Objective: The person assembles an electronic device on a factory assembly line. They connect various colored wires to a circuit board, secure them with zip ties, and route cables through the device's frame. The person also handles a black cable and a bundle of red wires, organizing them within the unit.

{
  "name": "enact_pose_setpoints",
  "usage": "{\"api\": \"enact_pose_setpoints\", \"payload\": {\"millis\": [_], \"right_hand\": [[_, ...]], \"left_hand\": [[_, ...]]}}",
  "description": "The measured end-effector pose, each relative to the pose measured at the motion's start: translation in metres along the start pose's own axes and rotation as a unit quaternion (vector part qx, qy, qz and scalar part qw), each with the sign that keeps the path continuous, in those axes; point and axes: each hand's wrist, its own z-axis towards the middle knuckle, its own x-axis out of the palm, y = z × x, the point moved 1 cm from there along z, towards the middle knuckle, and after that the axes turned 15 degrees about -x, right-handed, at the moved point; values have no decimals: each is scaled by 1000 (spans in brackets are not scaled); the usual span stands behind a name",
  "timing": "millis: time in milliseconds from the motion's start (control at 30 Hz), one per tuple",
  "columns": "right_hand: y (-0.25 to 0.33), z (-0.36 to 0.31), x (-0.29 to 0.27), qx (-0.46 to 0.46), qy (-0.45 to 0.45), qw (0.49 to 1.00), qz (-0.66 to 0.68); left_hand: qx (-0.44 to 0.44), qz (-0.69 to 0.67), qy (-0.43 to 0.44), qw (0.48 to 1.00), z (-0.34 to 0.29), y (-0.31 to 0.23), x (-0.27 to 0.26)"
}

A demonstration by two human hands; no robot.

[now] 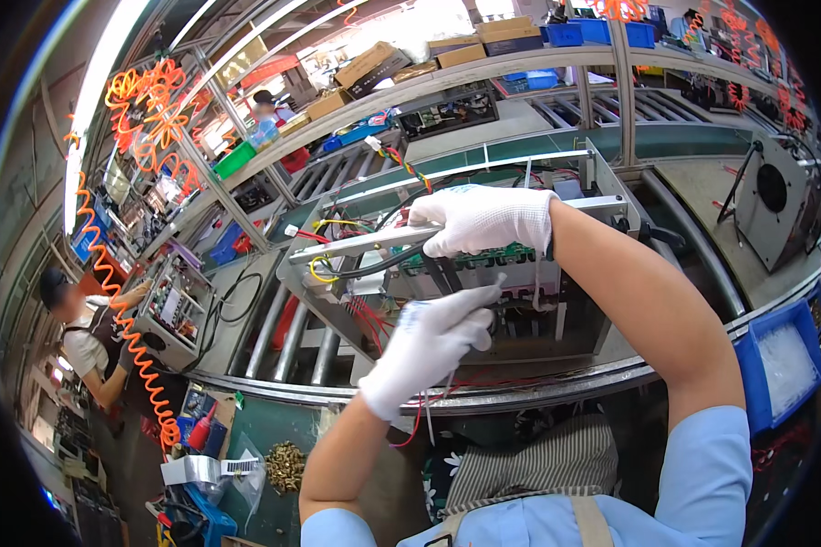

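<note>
An open metal chassis (570, 333) with a green circuit board (483, 260) and wiring stands in front of me. My right hand (493, 219), in a white glove, reaches over its top rail (360, 242). Its thumb and fingers close on wires at the rail, beside a black cable (383, 265); the exact grip is partly hidden. Lower and nearer, my gloved left hand (433, 346) is closed at the chassis's front. Thin white strips (430, 417), looking like cable ties, hang below it. Red wires (367, 314) run beside that hand. A multicoloured wire bundle with a white connector (372, 143) rises behind the rail.
Metal rollers (289, 339) lie left of the chassis. A blue bin (781, 365) sits at right, near another metal unit (764, 201). Brass-coloured fasteners (285, 467) are heaped front left. An orange coiled hose (109, 283) hangs near a co-worker (96, 337) at another unit.
</note>
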Motion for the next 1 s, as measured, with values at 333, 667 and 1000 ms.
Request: {"api": "enact_pose_setpoints", "payload": {"millis": [333, 667, 1000], "right_hand": [[12, -8, -6, 73, -13, 994, 84], [13, -6, -2, 105, -69, 983, 132], [10, -3, -3, 75, -30, 987, 136]], "left_hand": [[-62, -287, -65, 954, 21, 44, -16], [7, -365, -135, 921, 58, 40, 1], [11, -369, -118, 922, 77, 59, -17]]}}
